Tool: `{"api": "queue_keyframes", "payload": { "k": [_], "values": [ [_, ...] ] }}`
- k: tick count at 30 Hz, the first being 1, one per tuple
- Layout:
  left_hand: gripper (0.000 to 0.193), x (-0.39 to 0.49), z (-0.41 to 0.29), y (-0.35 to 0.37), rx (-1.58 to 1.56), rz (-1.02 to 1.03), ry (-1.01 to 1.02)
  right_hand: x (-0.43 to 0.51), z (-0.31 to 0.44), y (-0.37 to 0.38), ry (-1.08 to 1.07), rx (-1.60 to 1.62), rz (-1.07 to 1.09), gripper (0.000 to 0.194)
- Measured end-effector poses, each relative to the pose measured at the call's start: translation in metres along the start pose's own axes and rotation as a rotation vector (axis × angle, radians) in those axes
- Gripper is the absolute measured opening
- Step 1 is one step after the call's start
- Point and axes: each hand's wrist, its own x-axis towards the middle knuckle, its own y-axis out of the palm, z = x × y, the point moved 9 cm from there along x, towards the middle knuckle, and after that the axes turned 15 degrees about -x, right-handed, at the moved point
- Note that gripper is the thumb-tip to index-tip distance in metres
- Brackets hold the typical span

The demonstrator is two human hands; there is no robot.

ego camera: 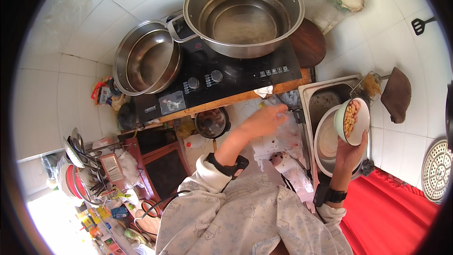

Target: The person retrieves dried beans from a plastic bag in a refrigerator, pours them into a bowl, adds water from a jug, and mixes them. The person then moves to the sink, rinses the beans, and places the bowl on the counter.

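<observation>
My right hand (351, 148) holds a small bowl (362, 122), pale green outside and white inside, from below. The bowl is tilted, and what look like shelled peanuts (351, 116) gather along one side of it. Beneath it, a steel basin (320, 145) stands in the stainless steel sink (305, 94). My left hand (267, 118) is blurred, left of the sink and just in front of the counter edge (226, 101). Its fingers look loosely curled and apart, with nothing visible in them.
A large two-handled steel pot (244, 47) and a tilted steel pot (122, 67) rest on the black cooktop (240, 78). Below is a lidded frying pan (211, 124). Utensils and a grater (112, 167) crowd the left rack. A red cloth (385, 209) hangs at right.
</observation>
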Motion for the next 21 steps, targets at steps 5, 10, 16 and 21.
{"api": "queue_keyframes", "payload": {
  "k": [5, 10, 16, 21],
  "values": [
    [0.024, -0.011, -0.056, -0.139, -0.172, -0.621, 0.106, 0.012, 0.002, 0.035, -0.016, -0.044, 0.042, 0.053],
    [0.049, -0.041, -0.055, -0.237, -0.482, -1.131, 0.092, 0.014, 0.005, 0.047, -0.002, -0.021, 0.000, 0.052],
    [0.054, -0.008, -0.046, -0.290, -0.642, -1.026, 0.012, 0.015, 0.011, 0.041, -0.033, -0.039, 0.001, 0.051],
    [0.050, 0.007, -0.043, -0.298, -0.606, -0.985, -0.032, 0.011, 0.013, 0.021, -0.048, -0.063, -0.067, 0.052]
  ]
}}
